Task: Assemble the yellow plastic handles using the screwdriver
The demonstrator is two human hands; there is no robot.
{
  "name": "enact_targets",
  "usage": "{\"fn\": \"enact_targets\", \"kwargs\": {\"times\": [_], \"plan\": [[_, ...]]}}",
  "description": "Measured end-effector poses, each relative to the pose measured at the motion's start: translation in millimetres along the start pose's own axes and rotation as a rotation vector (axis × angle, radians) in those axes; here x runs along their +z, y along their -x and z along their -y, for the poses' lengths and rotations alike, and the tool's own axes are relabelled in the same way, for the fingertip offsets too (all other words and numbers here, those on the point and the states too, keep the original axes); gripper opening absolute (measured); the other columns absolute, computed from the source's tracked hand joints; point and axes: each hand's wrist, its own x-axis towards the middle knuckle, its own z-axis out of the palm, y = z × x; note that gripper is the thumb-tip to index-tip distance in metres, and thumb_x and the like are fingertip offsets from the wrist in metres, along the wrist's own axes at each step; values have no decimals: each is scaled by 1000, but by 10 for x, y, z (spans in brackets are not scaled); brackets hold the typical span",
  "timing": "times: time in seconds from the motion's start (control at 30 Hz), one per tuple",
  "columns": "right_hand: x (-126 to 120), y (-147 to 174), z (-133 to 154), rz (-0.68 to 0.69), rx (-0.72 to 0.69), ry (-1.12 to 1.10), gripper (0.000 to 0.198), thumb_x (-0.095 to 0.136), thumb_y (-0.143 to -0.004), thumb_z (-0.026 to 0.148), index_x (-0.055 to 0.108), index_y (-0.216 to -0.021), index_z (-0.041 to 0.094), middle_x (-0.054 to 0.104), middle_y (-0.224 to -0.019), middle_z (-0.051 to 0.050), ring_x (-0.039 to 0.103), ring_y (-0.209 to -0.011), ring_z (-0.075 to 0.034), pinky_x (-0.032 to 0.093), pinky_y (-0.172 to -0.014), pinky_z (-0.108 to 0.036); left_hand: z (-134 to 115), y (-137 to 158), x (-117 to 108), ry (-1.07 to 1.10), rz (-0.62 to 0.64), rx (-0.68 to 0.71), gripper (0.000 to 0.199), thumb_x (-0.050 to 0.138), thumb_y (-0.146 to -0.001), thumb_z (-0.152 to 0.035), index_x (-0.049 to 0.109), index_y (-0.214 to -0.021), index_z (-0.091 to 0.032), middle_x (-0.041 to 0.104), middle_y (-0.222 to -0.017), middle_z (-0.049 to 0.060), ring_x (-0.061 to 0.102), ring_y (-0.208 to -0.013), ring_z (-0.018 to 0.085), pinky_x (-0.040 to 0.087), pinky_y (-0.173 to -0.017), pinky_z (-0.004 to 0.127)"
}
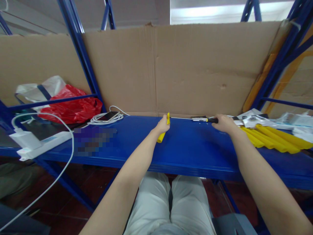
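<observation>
In the middle of the blue shelf, my left hand (163, 125) is closed around a yellow plastic piece (160, 137). It sticks out above and below my fingers and looks like a narrow tube or folded strip. Further right, near the cardboard, my right hand (223, 123) is closed on a tool with a black and yellow handle (212, 120). A slim silvery part points left from that handle; the tool's exact kind is too small to make out. Just beyond my right wrist lie several yellow corrugated pieces (274, 138), with clear and silvery packets (254, 120) behind them.
A cardboard sheet (195, 68) closes off the back of the blue shelf (190, 143). To the left are a phone (109, 116) with a coiled white cable (97, 120), a white power strip (49, 145) and a red plastic bag (73, 102). Blue uprights (84, 55) frame the sides.
</observation>
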Motion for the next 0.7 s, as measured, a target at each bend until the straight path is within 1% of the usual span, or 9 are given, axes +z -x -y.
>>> {"fn": "enact_targets", "kwargs": {"times": [0.13, 0.23, 0.37, 0.53, 0.63, 0.7], "plan": [[-12, 6, 11, -9, -2, 19, 26, 55, -70, 27, 63, -94, 19, 67, -97, -11, 60, -96, -28, 43, -74, -35, 5, -6, 6, 12, -6, 3, 39, 52, -83, -13, 37, -119, -16, 60, -114, 16, 65, -94, 23, 52, -82, 38], [-50, 27, 52, 17, 46, 16, 28, 54, -72, 25, 59, -98, 18, 68, -92, -12, 62, -89, -28, 42, -71, -34, 9, -6, 10, 25, -11, 1, 39, 52, -83, -13, 37, -119, -17, 61, -112, 15, 65, -94, 23, 52, -83, 38], [-83, 46, 85, 41, 100, 6, 31, 55, -73, 28, 56, -102, 18, 68, -85, -13, 64, -80, -28, 41, -67, -33, 15, -7, 14, 38, -13, 7, 39, 52, -83, -13, 37, -118, -16, 61, -110, 16, 65, -94, 24, 52, -82, 39], [-77, 37, 66, 82, 48, -25, 34, 54, -72, 29, 59, -104, 19, 69, -92, -12, 63, -88, -29, 43, -72, -35, 17, -9, 13, 29, -16, 4, 38, 52, -82, -12, 38, -117, -16, 62, -110, 15, 65, -95, 24, 51, -83, 39], [-79, 31, 61, 113, 38, -29, 32, 52, -73, 30, 62, -101, 18, 68, -95, -12, 62, -93, -30, 43, -74, -37, 5, -1, 6, 18, -7, 7, 36, 52, -82, -12, 39, -116, -16, 62, -110, 15, 64, -96, 24, 51, -83, 38], [-85, 32, 64, 103, 28, -15, 30, 52, -73, 30, 64, -98, 19, 68, -95, -12, 62, -94, -30, 44, -75, -37, -6, 6, 0, 14, 2, 6, 36, 52, -82, -11, 38, -115, -15, 62, -109, 15, 64, -96, 24, 51, -83, 38]]}}
